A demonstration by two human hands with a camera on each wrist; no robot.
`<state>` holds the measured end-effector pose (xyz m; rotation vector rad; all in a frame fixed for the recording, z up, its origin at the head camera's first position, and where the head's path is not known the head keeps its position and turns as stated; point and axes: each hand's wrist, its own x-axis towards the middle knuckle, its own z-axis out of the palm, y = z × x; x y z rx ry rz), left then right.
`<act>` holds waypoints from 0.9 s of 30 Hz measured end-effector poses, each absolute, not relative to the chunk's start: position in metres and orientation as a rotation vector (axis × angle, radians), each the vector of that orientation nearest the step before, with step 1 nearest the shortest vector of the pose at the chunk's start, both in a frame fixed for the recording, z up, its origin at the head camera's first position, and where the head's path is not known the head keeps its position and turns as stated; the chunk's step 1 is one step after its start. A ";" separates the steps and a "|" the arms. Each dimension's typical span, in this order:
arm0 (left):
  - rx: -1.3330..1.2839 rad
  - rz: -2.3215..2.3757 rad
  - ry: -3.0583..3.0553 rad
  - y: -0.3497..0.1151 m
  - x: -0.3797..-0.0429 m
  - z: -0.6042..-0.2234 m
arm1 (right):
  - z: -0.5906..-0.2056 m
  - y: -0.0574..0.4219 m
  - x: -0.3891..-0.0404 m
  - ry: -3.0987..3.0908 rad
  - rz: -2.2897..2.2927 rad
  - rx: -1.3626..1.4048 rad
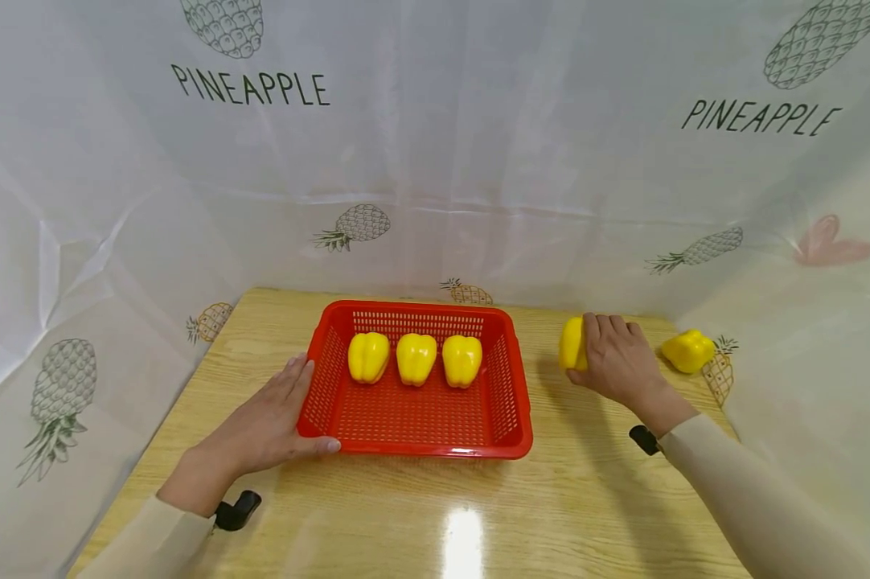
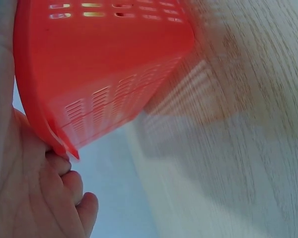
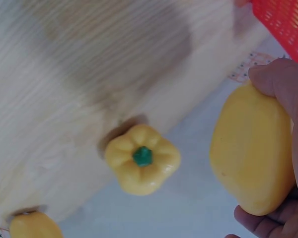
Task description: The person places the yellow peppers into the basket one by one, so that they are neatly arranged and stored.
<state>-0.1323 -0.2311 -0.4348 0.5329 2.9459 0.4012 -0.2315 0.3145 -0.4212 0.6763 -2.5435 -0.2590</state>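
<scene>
A red plastic basket [image 1: 435, 452] stands on the wooden table with three yellow bell peppers [image 1: 416, 359] in a row inside. My left hand [image 1: 268, 418] holds the basket at its front left corner, thumb at the front rim and fingers along the left side. In the left wrist view the fingertips [image 2: 72, 183] meet the basket's rim [image 2: 27, 74]. To the right of the basket, my right hand [image 1: 616, 358] grips another yellow bell pepper [image 1: 572, 344]. The right wrist view shows the thumb and fingers around that pepper [image 3: 253, 148].
One yellow bell pepper [image 1: 688, 351] lies at the table's right edge. The right wrist view shows a pepper with a green stem [image 3: 142, 157] and part of another [image 3: 35, 226]. A white curtain [image 1: 435, 161] with pineapple prints hangs behind the wooden table [image 1: 377, 515].
</scene>
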 end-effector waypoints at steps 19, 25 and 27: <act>0.538 0.341 2.942 -0.231 -0.134 -0.433 | -0.383 0.289 -0.237 -2.445 -0.288 0.721; 0.531 0.327 2.941 -0.231 -0.134 -0.434 | -0.361 0.259 -0.238 -2.469 -0.294 0.747; 0.532 0.320 2.943 -0.231 -0.134 -0.434 | -0.355 0.245 -0.238 -2.480 -0.288 0.761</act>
